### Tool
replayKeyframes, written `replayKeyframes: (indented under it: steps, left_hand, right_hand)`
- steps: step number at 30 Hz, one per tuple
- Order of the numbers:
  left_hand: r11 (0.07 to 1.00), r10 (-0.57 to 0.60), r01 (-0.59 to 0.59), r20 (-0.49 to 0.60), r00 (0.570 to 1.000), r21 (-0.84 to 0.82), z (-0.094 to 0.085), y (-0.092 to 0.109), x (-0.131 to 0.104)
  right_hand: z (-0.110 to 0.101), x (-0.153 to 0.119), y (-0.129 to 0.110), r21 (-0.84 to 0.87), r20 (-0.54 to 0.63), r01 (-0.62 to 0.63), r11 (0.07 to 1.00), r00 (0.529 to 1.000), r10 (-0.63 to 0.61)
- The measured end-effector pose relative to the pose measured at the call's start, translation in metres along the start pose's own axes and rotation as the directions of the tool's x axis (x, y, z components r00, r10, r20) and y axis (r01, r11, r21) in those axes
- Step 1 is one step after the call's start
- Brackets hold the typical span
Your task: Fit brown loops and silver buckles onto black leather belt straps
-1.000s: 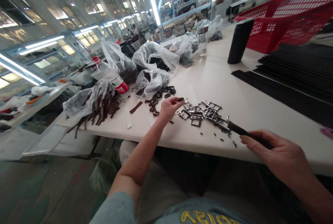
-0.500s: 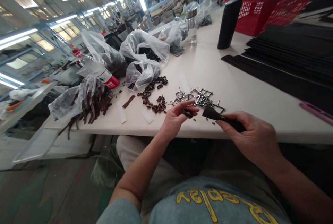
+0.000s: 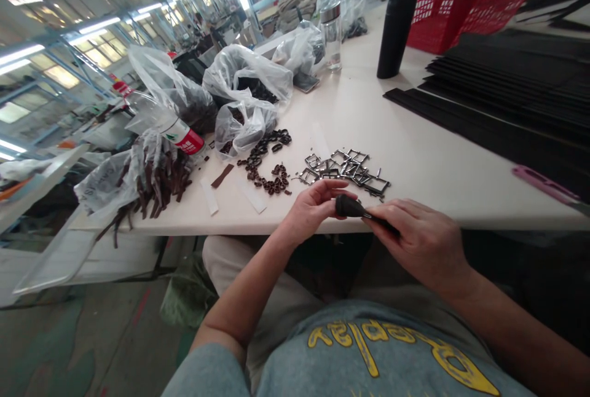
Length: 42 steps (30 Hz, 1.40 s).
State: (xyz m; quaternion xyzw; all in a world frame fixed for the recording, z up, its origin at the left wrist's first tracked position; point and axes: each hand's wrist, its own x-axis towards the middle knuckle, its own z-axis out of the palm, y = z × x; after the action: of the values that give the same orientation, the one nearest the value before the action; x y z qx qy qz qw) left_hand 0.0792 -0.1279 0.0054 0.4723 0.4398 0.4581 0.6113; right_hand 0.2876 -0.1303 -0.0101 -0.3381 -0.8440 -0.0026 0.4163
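Note:
My right hand (image 3: pixel 415 237) is closed around a dark strap (image 3: pixel 385 222), whose wider end points left. At that end, my left hand (image 3: pixel 318 203) pinches a small black loop (image 3: pixel 341 205), which now sits against or around the strap's tip; the exact fit is too small to tell. Just beyond my fingers lies a pile of metal buckles (image 3: pixel 353 168) on the pale table (image 3: pixel 428 169). Left of the buckles are several dark brown loops (image 3: pixel 275 180), with more black loops (image 3: pixel 276 137) behind them.
Plastic bags (image 3: pixel 249 77), a tilted bottle with a red label (image 3: pixel 187 139) and brown strips (image 3: pixel 159 182) stand at the left. Farther back are a glass bottle (image 3: pixel 332 40), a black flask (image 3: pixel 397 31) and a red basket (image 3: pixel 428 22). Black sheets (image 3: pixel 507 90) lie right.
My hands have come together, and the strap's wide end has met the loop at my left fingers. The camera view has shifted slightly.

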Motion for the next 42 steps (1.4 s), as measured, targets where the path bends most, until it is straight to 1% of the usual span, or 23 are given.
replayKeyframes:
  steps: [2,5,8,11,14,16,17,18,20,22,23,25,27,29,30,32,34,35,36,37,40,42]
  left_hand:
    - [0.999,-0.033,0.033,-0.011,0.999,0.0,0.001,0.0,-0.002]
    - [0.999,-0.049,0.049,-0.027,0.998,0.008,0.004,0.0,-0.005]
    - [0.999,-0.046,0.046,0.008,0.999,0.004,0.003,-0.001,-0.009]
    - [0.998,-0.068,0.068,0.042,0.997,-0.003,0.0,-0.002,-0.01]
    - [0.994,-0.099,0.097,0.062,0.993,0.045,0.0,-0.004,-0.01]
    - [0.993,-0.094,0.087,0.082,0.992,0.08,0.004,-0.007,-0.01]
    - [0.995,-0.082,0.077,0.088,0.993,0.062,0.007,-0.009,-0.01]
    - [0.998,-0.066,0.066,0.086,0.994,0.01,0.011,-0.011,-0.011]
    - [0.987,-0.04,0.051,0.074,0.996,-0.153,0.019,-0.017,-0.013]
    - [0.958,-0.031,0.056,0.09,0.995,-0.283,0.028,-0.025,-0.015]
    - [0.949,-0.026,0.057,0.103,0.994,-0.309,0.033,-0.029,-0.017]
    - [0.951,-0.004,0.036,0.105,0.995,-0.308,0.042,-0.035,-0.019]
    - [0.962,0.028,-0.009,0.064,0.998,-0.273,0.048,-0.036,-0.021]
    - [0.977,0.046,-0.04,0.022,0.999,-0.207,0.048,-0.032,-0.022]
    - [0.986,0.038,-0.036,0.008,0.999,-0.162,0.047,-0.028,-0.022]
    - [0.998,0.012,-0.014,-0.027,1.0,-0.069,0.041,-0.021,-0.021]
    - [1.0,0.002,-0.002,-0.063,0.998,-0.012,0.035,-0.017,-0.021]
    - [1.0,0.007,-0.007,-0.072,0.997,-0.002,0.033,-0.017,-0.021]
    - [1.0,0.012,-0.013,-0.07,0.997,-0.002,0.033,-0.018,-0.021]
    - [1.0,0.013,-0.013,-0.057,0.998,-0.007,0.034,-0.019,-0.021]
    - [0.999,0.006,-0.005,0.031,1.0,-0.032,0.042,-0.028,-0.024]
    - [0.999,0.03,-0.028,0.091,0.995,-0.025,0.047,-0.032,-0.026]
  right_hand:
    - [0.001,-0.002,0.001,0.037,0.008,-0.015,0.999,1.0,0.014]
    - [0.003,-0.006,0.003,0.072,0.016,-0.042,0.996,0.999,0.041]
    - [0.005,-0.011,0.006,0.097,0.04,-0.082,0.992,0.996,0.078]
    - [0.006,-0.015,0.005,0.145,0.054,-0.108,0.983,0.993,0.101]
    - [0.008,-0.016,0.0,0.211,0.075,-0.125,0.97,0.991,0.111]
    - [0.01,-0.016,-0.003,0.236,0.074,-0.139,0.962,0.989,0.125]
    - [0.01,-0.016,-0.005,0.239,0.064,-0.15,0.959,0.988,0.138]
    - [0.011,-0.016,-0.006,0.236,0.054,-0.166,0.957,0.986,0.157]
    - [0.012,-0.017,-0.008,0.227,0.047,-0.205,0.952,0.979,0.2]
    - [0.013,-0.018,-0.009,0.238,0.058,-0.241,0.941,0.971,0.234]
    - [0.014,-0.019,-0.01,0.248,0.062,-0.256,0.934,0.967,0.249]
    - [0.016,-0.02,-0.012,0.261,0.063,-0.289,0.921,0.957,0.283]
    - [0.017,-0.02,-0.014,0.265,0.074,-0.337,0.903,0.941,0.329]
    - [0.015,-0.018,-0.013,0.301,0.127,-0.403,0.864,0.915,0.383]
    - [0.012,-0.017,-0.011,0.341,0.183,-0.447,0.827,0.895,0.408]
    - [0.005,-0.015,-0.005,0.428,0.364,-0.546,0.72,0.834,0.415]
    - [-0.002,-0.015,0.002,0.467,0.541,-0.627,0.624,0.76,0.359]
    - [-0.005,-0.015,0.004,0.463,0.595,-0.652,0.601,0.731,0.334]
    - [-0.007,-0.016,0.005,0.453,0.622,-0.666,0.593,0.712,0.324]
    - [-0.008,-0.017,0.005,0.445,0.628,-0.672,0.591,0.705,0.329]
    - [-0.005,-0.02,0.002,0.462,0.602,-0.681,0.568,0.711,0.363]
    - [-0.004,-0.019,0.0,0.49,0.59,-0.677,0.549,0.721,0.363]
